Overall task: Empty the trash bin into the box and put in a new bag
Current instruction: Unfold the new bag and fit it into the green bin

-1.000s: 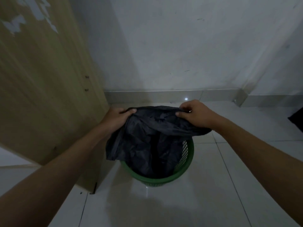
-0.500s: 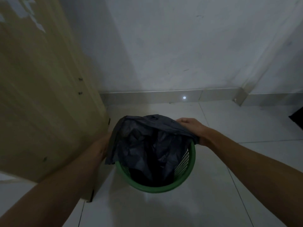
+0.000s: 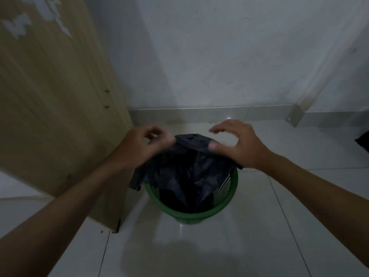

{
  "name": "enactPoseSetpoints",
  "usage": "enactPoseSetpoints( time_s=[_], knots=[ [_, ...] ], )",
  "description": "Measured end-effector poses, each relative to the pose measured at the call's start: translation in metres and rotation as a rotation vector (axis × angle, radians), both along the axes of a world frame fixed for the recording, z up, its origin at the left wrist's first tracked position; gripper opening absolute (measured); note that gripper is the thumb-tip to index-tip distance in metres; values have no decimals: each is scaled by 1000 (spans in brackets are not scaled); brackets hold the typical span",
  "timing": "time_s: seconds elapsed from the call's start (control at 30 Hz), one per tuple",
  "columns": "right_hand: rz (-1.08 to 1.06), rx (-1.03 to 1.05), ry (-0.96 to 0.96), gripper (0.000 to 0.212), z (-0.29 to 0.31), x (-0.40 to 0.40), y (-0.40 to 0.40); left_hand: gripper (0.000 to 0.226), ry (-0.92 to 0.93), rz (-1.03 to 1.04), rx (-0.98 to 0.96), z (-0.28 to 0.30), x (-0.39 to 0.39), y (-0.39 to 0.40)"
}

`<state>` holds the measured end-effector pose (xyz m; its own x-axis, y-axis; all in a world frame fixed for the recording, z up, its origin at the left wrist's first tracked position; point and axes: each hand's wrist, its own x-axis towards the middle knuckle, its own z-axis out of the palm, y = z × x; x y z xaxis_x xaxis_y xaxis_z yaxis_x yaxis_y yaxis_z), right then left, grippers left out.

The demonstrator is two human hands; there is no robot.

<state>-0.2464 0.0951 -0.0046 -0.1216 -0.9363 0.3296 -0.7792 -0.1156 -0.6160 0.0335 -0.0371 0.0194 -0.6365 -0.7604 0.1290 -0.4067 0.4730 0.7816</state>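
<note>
Your left hand pinches the black bag to seat it over the green bin's far rim, while your right hand hovers spread, holding nothing.

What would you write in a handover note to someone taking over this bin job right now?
Left hand: fingers loosely curled by the bag's far edge; grip unclear.
Right hand: open, spread above the rim, holding nothing.
Black bag: inside the green bin, folded over the far and left rim.
Done: bag inserted.
Left: pull the bag over the bare near rim.
</note>
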Motion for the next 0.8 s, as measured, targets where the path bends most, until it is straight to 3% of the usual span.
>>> enactPoseSetpoints(
  time_s=[0.07, 0.1, 0.17, 0.27, 0.47, 0.67, 0.8],
  knots=[
    [129, 8, 399, 52, -1, 10, 13, 49, -317, -167, -308, 1, 4, 18],
    [142, -41, 494, 45, -3, 13, 18, 44, -369, -187, -468, -2, 7, 24],
    [129, -174, 497, 30, -5, 17, 32, 27, -258, -243, -648, -11, 19, 39],
    [197, -282, 530, 20, -17, 16, 65, 15, -122, -321, -736, -32, 38, 73],
    [202, -345, 581, 18, -57, 4, 93, 20, -23, -313, -866, -69, 53, 95],
    [242, -364, 535, 17, -83, 0, 109, 21, -25, -388, -853, -80, 62, 102],
    [263, -397, 622, 13, -88, -1, 109, 13, 12, -374, -1002, -78, 61, 98]
  ],
)
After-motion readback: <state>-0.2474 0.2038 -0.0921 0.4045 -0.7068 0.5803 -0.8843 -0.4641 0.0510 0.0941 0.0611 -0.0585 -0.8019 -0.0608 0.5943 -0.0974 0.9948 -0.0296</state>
